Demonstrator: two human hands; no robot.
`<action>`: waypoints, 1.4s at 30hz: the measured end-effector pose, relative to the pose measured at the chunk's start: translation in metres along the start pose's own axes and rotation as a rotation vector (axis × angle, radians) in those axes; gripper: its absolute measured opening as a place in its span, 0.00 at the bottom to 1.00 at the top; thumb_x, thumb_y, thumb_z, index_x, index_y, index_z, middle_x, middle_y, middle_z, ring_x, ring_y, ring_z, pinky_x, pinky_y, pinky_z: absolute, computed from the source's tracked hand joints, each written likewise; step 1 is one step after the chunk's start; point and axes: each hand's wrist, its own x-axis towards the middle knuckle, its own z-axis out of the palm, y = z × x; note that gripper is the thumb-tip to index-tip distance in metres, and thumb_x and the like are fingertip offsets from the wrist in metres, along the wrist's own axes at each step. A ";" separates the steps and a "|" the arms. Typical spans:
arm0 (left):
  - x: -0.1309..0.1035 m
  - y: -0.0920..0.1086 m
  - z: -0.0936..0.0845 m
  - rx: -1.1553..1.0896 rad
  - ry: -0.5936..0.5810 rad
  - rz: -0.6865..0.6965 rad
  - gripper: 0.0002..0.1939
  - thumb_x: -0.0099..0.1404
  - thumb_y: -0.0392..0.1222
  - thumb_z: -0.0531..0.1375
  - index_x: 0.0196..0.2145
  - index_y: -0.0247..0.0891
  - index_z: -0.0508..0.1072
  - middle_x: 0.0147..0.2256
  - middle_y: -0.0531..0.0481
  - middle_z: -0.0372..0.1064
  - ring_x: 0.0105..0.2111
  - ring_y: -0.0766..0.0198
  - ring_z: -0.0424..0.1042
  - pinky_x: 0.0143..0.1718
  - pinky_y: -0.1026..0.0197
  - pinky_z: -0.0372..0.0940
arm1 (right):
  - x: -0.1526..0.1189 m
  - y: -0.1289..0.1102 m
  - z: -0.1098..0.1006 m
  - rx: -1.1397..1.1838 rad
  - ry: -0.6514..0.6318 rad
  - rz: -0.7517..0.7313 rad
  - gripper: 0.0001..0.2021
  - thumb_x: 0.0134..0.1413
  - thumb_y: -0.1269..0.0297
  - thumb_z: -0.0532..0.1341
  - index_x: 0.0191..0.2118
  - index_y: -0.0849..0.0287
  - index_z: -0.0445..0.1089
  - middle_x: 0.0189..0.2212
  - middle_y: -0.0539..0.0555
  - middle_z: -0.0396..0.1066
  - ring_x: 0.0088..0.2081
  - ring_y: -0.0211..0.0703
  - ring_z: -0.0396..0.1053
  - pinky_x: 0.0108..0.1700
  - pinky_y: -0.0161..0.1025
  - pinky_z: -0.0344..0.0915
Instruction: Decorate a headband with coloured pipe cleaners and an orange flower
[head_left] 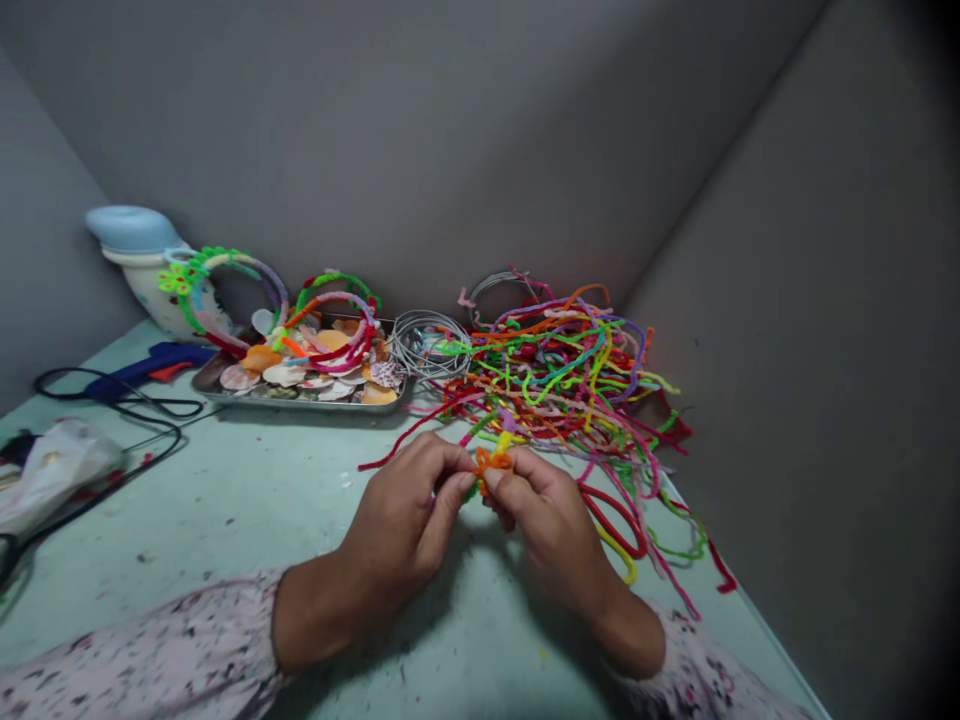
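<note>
An orange looped pipe-cleaner flower (493,460) is pinched between my two hands near the middle of the view. My left hand (412,500) is closed on its left side, thumb and index finger together, where a bit of green also shows. From the right, my right hand (551,515) grips the flower with thumb and fingers. Yellow and purple fuzzy pieces (507,432) stick up just behind the orange loops. The fingertips partly hide the flower's lower part.
Behind my hands lies a tangled pile of coloured pipe cleaners (562,350), beside a wire coil (431,345). A metal tray (322,405) holds shells and fuzzy rings. At left are a tilted white container (161,285), a blue tool (142,370), black cable (176,430) and plastic bag (67,470).
</note>
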 end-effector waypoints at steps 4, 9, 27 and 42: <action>0.000 0.001 -0.001 0.031 -0.014 -0.009 0.04 0.67 0.33 0.52 0.36 0.37 0.66 0.31 0.51 0.64 0.32 0.66 0.64 0.34 0.63 0.59 | 0.000 -0.002 0.000 -0.013 0.001 0.001 0.10 0.54 0.62 0.55 0.24 0.58 0.61 0.20 0.45 0.57 0.25 0.35 0.54 0.28 0.35 0.53; 0.001 0.006 -0.003 -0.029 -0.044 -0.102 0.04 0.67 0.35 0.52 0.35 0.37 0.66 0.31 0.52 0.65 0.32 0.66 0.64 0.35 0.63 0.59 | 0.002 -0.003 0.000 -0.010 0.004 0.006 0.10 0.54 0.62 0.55 0.24 0.58 0.61 0.20 0.45 0.57 0.25 0.35 0.54 0.28 0.35 0.53; 0.014 0.014 -0.013 -0.198 -0.240 -0.409 0.15 0.68 0.48 0.49 0.28 0.37 0.64 0.26 0.55 0.59 0.28 0.66 0.59 0.30 0.63 0.54 | 0.003 -0.004 0.001 -0.100 -0.016 0.031 0.10 0.53 0.61 0.55 0.24 0.58 0.60 0.20 0.45 0.56 0.24 0.35 0.53 0.26 0.34 0.52; 0.015 0.011 -0.014 -0.236 -0.294 -0.416 0.16 0.68 0.49 0.48 0.27 0.38 0.62 0.26 0.54 0.57 0.28 0.65 0.58 0.29 0.64 0.54 | 0.002 -0.005 0.000 -0.113 -0.021 0.051 0.10 0.53 0.61 0.55 0.24 0.58 0.61 0.20 0.45 0.57 0.24 0.35 0.54 0.26 0.34 0.52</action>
